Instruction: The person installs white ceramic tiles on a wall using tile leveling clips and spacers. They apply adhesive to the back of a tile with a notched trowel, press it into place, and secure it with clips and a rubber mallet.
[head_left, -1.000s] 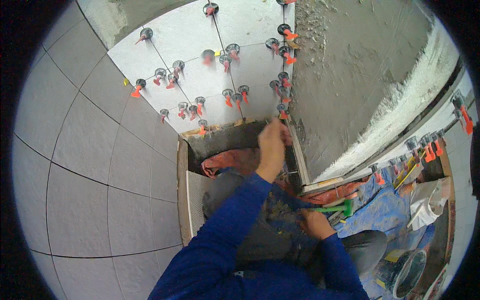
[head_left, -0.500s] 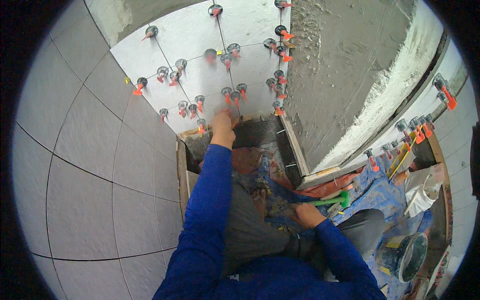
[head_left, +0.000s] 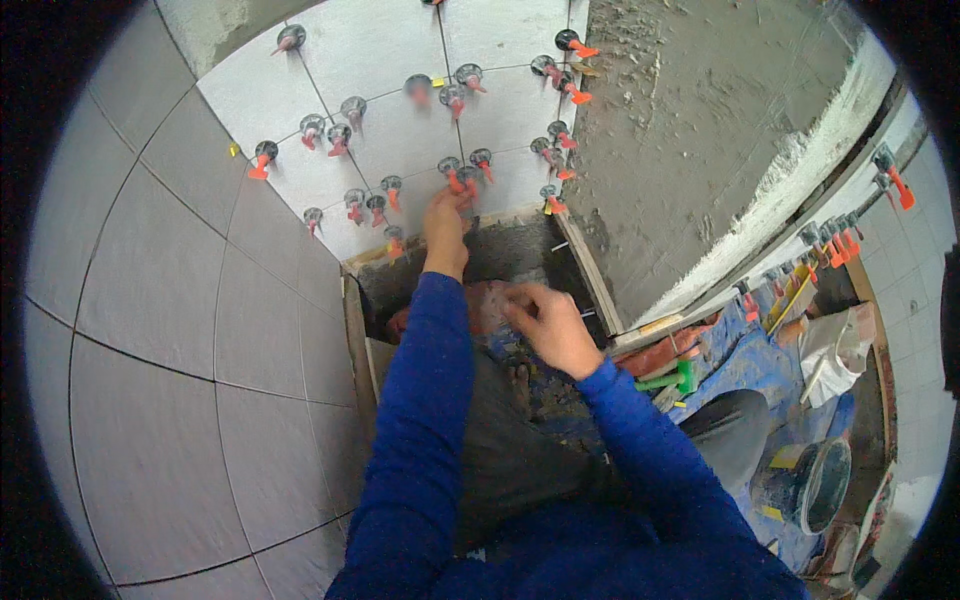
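My left hand (head_left: 446, 228) reaches up to the lower edge of the white wall tiles (head_left: 385, 140). Its fingers are closed around the red handle of a tile leveler (head_left: 455, 182), whose dark round base sits on a tile joint. Beside it are more tile levelers of the same kind, one of them a leveler (head_left: 482, 160) just to the right. My right hand (head_left: 556, 328) hangs over the trough below the tiles, fingers curled and thumb bent toward them; anything between them is too small to make out. A green mallet (head_left: 676, 378) lies right of that forearm.
Large grey tiles (head_left: 150, 420) cover the left wall. Rough mortar (head_left: 690, 150) coats the surface at right, edged by a wooden strip (head_left: 590, 270). A dark bucket (head_left: 825, 485), a white bag (head_left: 838, 352) and a blue sheet (head_left: 735, 365) are at lower right.
My right hand has let go of the green mallet and risen up and left over the trough. My left hand has closed on a tile leveler's red handle. The view has shifted slightly.
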